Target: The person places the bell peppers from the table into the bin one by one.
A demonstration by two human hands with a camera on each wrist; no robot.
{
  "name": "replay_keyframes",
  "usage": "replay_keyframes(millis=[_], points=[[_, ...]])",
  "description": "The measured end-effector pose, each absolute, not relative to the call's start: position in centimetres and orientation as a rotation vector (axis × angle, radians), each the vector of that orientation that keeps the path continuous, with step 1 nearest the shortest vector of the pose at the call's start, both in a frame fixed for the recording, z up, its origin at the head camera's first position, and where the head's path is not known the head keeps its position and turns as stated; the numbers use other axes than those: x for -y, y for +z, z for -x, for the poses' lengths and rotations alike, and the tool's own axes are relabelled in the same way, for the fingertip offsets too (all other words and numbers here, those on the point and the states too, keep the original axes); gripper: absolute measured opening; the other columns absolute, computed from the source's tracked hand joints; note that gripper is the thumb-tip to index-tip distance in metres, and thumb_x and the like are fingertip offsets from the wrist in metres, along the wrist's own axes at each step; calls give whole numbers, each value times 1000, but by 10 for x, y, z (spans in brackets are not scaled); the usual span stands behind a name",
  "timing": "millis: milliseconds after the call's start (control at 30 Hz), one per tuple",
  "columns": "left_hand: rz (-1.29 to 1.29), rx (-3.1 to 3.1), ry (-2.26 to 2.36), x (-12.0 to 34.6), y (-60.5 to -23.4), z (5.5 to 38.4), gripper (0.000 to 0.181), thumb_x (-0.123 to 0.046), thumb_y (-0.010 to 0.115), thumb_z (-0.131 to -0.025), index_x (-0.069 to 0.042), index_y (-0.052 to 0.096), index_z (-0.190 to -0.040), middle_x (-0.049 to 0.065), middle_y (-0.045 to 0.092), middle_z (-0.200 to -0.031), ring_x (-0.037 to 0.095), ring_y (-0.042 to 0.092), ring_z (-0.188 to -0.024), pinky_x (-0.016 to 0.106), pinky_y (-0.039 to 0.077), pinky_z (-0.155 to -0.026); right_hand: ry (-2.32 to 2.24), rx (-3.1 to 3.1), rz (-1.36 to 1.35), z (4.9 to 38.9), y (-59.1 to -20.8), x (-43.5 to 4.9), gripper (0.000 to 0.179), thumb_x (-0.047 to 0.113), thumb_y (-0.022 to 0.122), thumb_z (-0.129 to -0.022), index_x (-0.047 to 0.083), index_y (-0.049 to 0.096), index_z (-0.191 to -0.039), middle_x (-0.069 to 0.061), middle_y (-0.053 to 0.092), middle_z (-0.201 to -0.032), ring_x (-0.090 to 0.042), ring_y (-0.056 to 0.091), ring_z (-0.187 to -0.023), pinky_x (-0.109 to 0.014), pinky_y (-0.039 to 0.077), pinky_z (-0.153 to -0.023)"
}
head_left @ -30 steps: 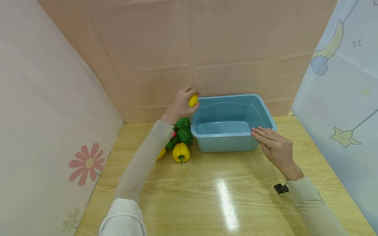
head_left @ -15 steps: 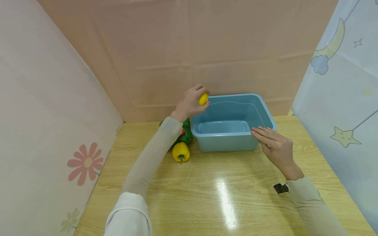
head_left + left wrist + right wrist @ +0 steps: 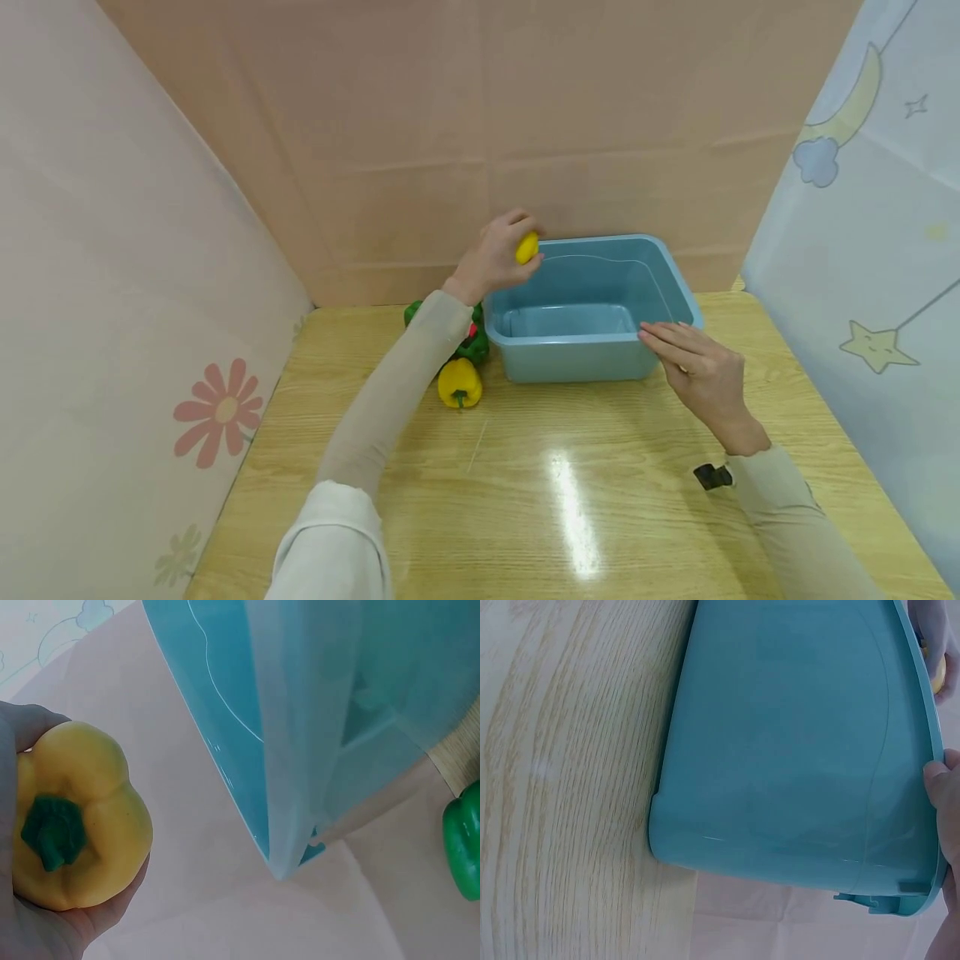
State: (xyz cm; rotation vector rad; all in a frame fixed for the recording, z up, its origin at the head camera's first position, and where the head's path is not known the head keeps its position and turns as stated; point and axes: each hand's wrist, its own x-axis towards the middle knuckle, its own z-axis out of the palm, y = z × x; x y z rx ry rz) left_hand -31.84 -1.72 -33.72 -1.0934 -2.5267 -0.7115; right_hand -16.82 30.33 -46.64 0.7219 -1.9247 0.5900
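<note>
My left hand (image 3: 493,260) grips a yellow bell pepper (image 3: 109,825) above the left back rim of a blue plastic bin (image 3: 577,360). In the left wrist view the pepper's green stem faces the camera, and the bin's corner lies apart from it. At the bin's front right corner, my right hand (image 3: 701,371) holds the rim, with the thumb (image 3: 934,780) against the outer side. Inside, the bin's visible floor is bare. On the table to its left sit another yellow bell pepper (image 3: 460,383) and green peppers (image 3: 474,346), partly hidden by my left sleeve.
The wooden table (image 3: 525,500) spreads in front of the bin. Behind stands a tan backdrop (image 3: 360,150), with printed cloth walls on both sides. A small red thing (image 3: 472,331) shows among the green peppers. A black piece (image 3: 712,477) sticks out at my right cuff.
My left hand has moved right with the yellow bell pepper, from beside the bin to over its left rim. The right hand has stayed on the rim.
</note>
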Motion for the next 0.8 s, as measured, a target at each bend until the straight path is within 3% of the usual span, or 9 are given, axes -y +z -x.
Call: replay_keyframes(millis=[500,800], points=[[1146,2525,-680,4,-332,322,30,-24,71,-99,-11,71,-126,6,65,-129,23,60,-107,32,53,-93,590,1917,-713,169,-465,-302,18,9,71,-101,6,85,-113,-12,82,-111,-41,79,-88,-24,44,-117],[1175,2553,-655,-9,-330,325,30,-25,71,-99,-12,72,-127,5,65,-131,22,60,-108,32,52,-94,596,1905,-722,168,-466,-301,26,20,63,-109,5,84,-113,-12,82,-113,-42,78,-90,-25,45,-117]])
